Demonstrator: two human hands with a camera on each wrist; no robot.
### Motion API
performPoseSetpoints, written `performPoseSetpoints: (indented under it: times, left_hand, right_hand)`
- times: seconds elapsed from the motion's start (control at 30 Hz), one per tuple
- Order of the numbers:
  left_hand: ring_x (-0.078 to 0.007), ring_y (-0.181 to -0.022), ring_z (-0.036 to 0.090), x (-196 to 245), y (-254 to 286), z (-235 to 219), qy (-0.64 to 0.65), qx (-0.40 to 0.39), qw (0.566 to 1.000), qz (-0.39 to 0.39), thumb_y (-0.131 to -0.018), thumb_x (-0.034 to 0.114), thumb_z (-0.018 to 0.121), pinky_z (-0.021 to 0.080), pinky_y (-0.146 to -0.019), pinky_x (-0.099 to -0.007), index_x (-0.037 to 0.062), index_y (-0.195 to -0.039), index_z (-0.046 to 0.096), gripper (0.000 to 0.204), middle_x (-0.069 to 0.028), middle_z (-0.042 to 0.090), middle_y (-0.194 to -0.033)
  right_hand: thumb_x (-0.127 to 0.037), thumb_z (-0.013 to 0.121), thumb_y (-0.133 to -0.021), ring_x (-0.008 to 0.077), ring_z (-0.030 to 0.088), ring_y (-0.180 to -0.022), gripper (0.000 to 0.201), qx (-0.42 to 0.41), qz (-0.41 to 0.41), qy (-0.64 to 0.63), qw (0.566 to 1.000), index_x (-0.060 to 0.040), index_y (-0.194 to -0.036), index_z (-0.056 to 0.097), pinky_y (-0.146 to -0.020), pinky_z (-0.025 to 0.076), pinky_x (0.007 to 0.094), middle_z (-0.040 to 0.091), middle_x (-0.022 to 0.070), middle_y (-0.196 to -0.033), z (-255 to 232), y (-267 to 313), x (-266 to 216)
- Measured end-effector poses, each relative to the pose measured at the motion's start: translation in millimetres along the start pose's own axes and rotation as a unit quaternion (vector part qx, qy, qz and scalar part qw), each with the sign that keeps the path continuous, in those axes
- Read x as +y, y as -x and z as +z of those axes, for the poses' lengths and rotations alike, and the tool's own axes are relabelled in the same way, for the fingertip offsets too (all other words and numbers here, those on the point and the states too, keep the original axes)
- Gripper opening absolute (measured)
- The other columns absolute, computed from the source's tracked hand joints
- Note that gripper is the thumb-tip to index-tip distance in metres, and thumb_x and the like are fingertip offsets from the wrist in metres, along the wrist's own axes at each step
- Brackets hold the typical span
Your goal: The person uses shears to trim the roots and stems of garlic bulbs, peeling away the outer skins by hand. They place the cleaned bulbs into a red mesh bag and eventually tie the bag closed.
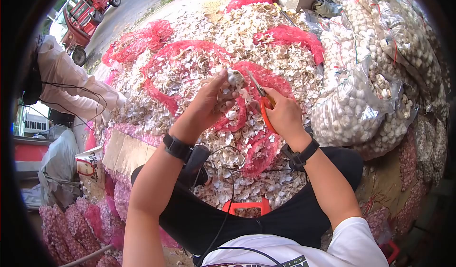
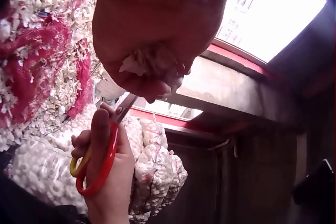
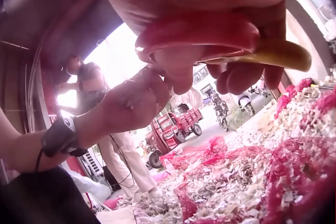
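Note:
My left hand (image 1: 209, 103) holds a garlic bulb (image 1: 236, 79) at its fingertips, and loose papery skin shows in the palm in the left wrist view. Close to its right, my right hand (image 1: 285, 117) grips a pair of scissors (image 1: 267, 116) with red and yellow handles. Their blades point up and left toward the bulb, with the tips right beside it in the head view. In the right wrist view the red handle loop (image 3: 199, 35) lies around the fingers, while the blades are mostly hidden.
A heap of garlic skins (image 1: 199, 72) with red mesh netting (image 1: 285, 37) spreads under both hands. Bags of garlic bulbs (image 1: 351, 101) stand on the right. A person in pale trousers (image 1: 71, 77) stands at left, before a red three-wheeled truck (image 1: 88, 15). A red stool (image 1: 247, 206) shows between my legs.

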State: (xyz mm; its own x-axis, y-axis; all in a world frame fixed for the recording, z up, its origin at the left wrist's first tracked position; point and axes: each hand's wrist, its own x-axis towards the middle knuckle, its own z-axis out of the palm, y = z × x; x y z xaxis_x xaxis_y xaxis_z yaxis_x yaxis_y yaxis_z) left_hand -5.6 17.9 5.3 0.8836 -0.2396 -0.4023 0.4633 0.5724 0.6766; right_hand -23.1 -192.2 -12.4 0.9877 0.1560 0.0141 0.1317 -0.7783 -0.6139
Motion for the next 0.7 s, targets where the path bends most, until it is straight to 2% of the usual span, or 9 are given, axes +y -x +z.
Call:
performPoseSetpoints:
  times: [0.1,0.17,0.2,0.27,0.4,0.47,0.6,0.7]
  left_hand:
    - [-0.008,-0.065,0.06,2.6,-3.0,-11.8,-0.016,-0.017,1.0,-0.017,-0.098,0.043,0.054,0.046,-0.048,-0.0168,0.0041,-0.105,0.058,0.04,-0.0065,0.066,-0.087]
    - [-0.0068,-0.07,0.059,2.3,-6.0,-15.4,-0.044,-0.006,0.999,-0.008,-0.1,0.044,0.051,0.046,-0.048,-0.0173,0.0035,-0.106,0.059,0.042,-0.0069,0.066,-0.095]
    - [-0.0068,-0.07,0.059,2.0,-5.3,-15.3,-0.044,-0.006,0.999,-0.009,-0.1,0.044,0.051,0.046,-0.048,-0.0173,0.0035,-0.106,0.059,0.042,-0.0069,0.066,-0.095]
    - [-0.0061,-0.075,0.06,1.8,-1.4,-14.7,-0.041,-0.054,0.998,-0.005,-0.1,0.045,0.05,0.048,-0.051,-0.0163,0.0039,-0.106,0.059,0.043,-0.0067,0.066,-0.098]
    - [-0.0063,-0.075,0.061,5.5,1.6,-11.9,-0.041,-0.064,0.997,0.001,-0.099,0.046,0.05,0.049,-0.054,-0.0158,0.0044,-0.108,0.059,0.043,-0.0044,0.067,-0.096]
    - [-0.0064,-0.076,0.059,8.5,-1.4,-14.9,-0.085,0.012,0.996,0.024,-0.1,0.044,0.049,0.05,-0.059,-0.0185,0.0081,-0.103,0.058,0.037,-0.0036,0.066,-0.096]
    - [-0.0076,-0.074,0.058,6.7,-4.4,-15.7,-0.069,0.05,0.996,0.039,-0.1,0.042,0.05,0.049,-0.059,-0.0206,0.0056,-0.106,0.061,0.038,-0.0023,0.064,-0.088]
    - [-0.0073,-0.07,0.055,6.8,-4.1,-19.3,-0.098,0.013,0.995,0.026,-0.101,0.041,0.05,0.045,-0.056,-0.0199,0.0036,-0.103,0.063,0.039,-0.0012,0.061,-0.084]
  right_hand:
    - [-0.032,0.066,-0.086,0.0327,0.068,-0.078,0.037,0.016,0.008,-0.043,0.999,-0.0127,-0.117,0.065,-0.068,0.053,0.043,0.07,0.0127,-0.086,0.2,1.7,-6.2]
    - [-0.034,0.065,-0.087,0.0345,0.068,-0.074,0.037,0.088,-0.133,-0.037,0.987,-0.0121,-0.117,0.065,-0.067,0.053,0.0439,0.069,0.0132,-0.077,9.5,4.1,-0.3]
    - [-0.034,0.065,-0.087,0.0345,0.068,-0.074,0.037,0.088,-0.131,-0.037,0.987,-0.0121,-0.117,0.065,-0.067,0.053,0.0439,0.069,0.0132,-0.077,9.4,3.7,1.5]
    - [-0.036,0.064,-0.087,0.036,0.067,-0.075,0.037,0.041,-0.066,0.022,0.997,-0.0108,-0.114,0.066,-0.067,0.053,0.0448,0.069,0.0161,-0.079,8.6,3.1,5.1]
    - [-0.036,0.064,-0.087,0.0374,0.067,-0.076,0.034,0.025,-0.006,0.006,1.0,-0.0094,-0.109,0.066,-0.067,0.052,0.0461,0.068,0.0181,-0.078,18.1,0.3,10.5]
    - [-0.037,0.064,-0.087,0.0384,0.067,-0.077,0.034,0.011,0.024,0.004,1.0,-0.0089,-0.106,0.066,-0.067,0.052,0.047,0.068,0.0192,-0.08,25.0,0.5,12.6]
    - [-0.039,0.065,-0.086,0.0391,0.067,-0.079,0.038,0.005,0.023,-0.004,1.0,-0.0087,-0.109,0.064,-0.068,0.052,0.0473,0.069,0.0197,-0.082,28.5,0.5,15.3]
    - [-0.041,0.065,-0.086,0.0395,0.067,-0.08,0.043,-0.002,0.047,-0.003,0.999,-0.0083,-0.114,0.061,-0.068,0.053,0.0475,0.069,0.0199,-0.083,17.5,-1.8,7.7]
